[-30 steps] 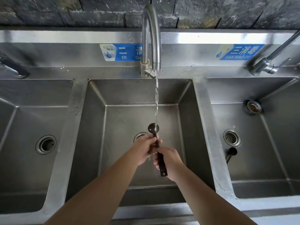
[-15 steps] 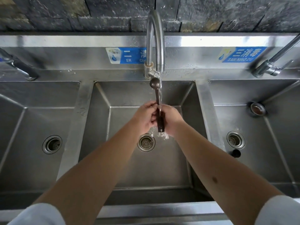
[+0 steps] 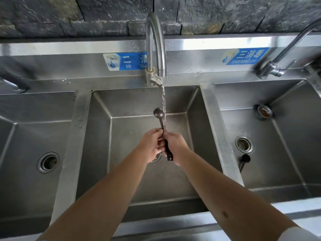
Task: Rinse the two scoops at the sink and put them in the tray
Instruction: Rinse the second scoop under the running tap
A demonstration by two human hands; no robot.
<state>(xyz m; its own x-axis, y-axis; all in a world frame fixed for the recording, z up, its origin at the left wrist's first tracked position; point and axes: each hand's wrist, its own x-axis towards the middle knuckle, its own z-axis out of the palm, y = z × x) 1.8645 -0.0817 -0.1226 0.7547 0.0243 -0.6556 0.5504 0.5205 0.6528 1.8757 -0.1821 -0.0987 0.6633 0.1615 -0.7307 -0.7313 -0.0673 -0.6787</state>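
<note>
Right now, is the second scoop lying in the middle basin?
No, the second scoop lies in the right basin beside its drain, away from both hands.

Soft, even light; a bright glare streaks the far steel ledge point(image 3: 208, 43). Basin edges bow outward. The right-edge tap point(image 3: 284, 54) looks blurred.

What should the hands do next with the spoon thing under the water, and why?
Probably shift the scoop a little to the right, so its bowl sits in the water stream. Both the left hand and right hand grip the handle, but the stream seems to run past the bowl's right edge onto the handle.
</note>
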